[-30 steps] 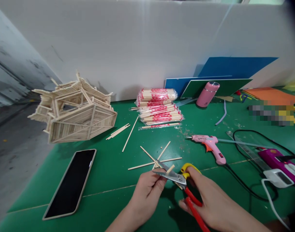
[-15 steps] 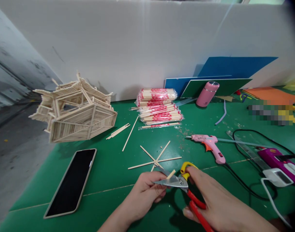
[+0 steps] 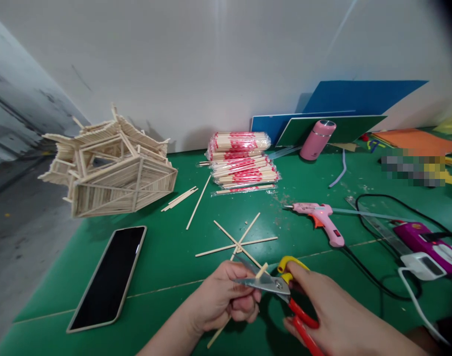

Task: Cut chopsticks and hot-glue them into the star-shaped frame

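Observation:
Low in the middle, my left hand [image 3: 228, 296] is closed around a thin wooden chopstick [image 3: 218, 333], whose end pokes up between the blades of a pair of scissors. My right hand [image 3: 328, 311] grips those scissors [image 3: 280, 285] by their red and yellow handles. The blades stand apart, one on each side of the chopstick. Just beyond my hands, several crossed chopsticks [image 3: 235, 246] lie in a star shape on the green table [image 3: 166, 316]. One loose chopstick [image 3: 199, 202] and a small group of short sticks [image 3: 179, 199] lie farther back.
At the left stands a stick-built house model [image 3: 111, 168], with a phone [image 3: 107, 277] in front. Wrapped chopstick packs [image 3: 244, 168] lie against the back wall. To the right are a pink glue gun [image 3: 320, 217] with its cable, a pink bottle [image 3: 317, 141] and a purple power strip [image 3: 429, 247].
My left hand has turned slightly, and the chopstick's lower end now shows below it. The scissors have shifted a little right, with their blades still around the stick. The view has moved slightly.

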Demonstrator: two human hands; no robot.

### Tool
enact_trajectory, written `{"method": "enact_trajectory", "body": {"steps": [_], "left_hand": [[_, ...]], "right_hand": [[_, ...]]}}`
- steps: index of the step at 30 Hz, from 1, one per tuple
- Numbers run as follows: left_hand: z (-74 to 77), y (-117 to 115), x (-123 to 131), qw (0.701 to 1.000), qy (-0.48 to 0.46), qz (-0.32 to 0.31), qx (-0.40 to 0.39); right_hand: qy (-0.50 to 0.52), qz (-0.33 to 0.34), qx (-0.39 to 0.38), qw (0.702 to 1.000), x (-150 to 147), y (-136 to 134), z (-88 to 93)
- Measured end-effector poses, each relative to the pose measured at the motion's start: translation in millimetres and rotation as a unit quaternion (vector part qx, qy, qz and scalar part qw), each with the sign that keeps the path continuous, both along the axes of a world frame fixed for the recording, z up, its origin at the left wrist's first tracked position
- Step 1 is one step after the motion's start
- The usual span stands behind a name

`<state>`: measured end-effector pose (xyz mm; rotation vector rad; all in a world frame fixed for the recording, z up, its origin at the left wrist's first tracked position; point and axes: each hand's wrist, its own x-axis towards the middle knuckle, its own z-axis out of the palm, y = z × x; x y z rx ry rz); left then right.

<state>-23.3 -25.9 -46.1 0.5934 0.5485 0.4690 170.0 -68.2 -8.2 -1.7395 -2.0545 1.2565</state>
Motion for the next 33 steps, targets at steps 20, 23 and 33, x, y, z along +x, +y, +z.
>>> {"method": "enact_trajectory", "body": {"steps": [20,23,33], "left_hand": [[11.3,-19.1,17.5,0.567,0.508,0.207,0.615],[15.5,-14.0,22.6,0.54,0.527,0.187,0.628],[18.4,-2.4,40.6,0.532,0.519,0.335,0.58]], "right_hand": [[-0.001,-0.107,0.042,0.993,-17.3,9.4,-17.9],[-0.009,-0.122,0.061,0.991,-21.7,10.5,-18.5],[-0.052,-0.165,0.111,0.979,-36.6,10.5,-20.0]]}}
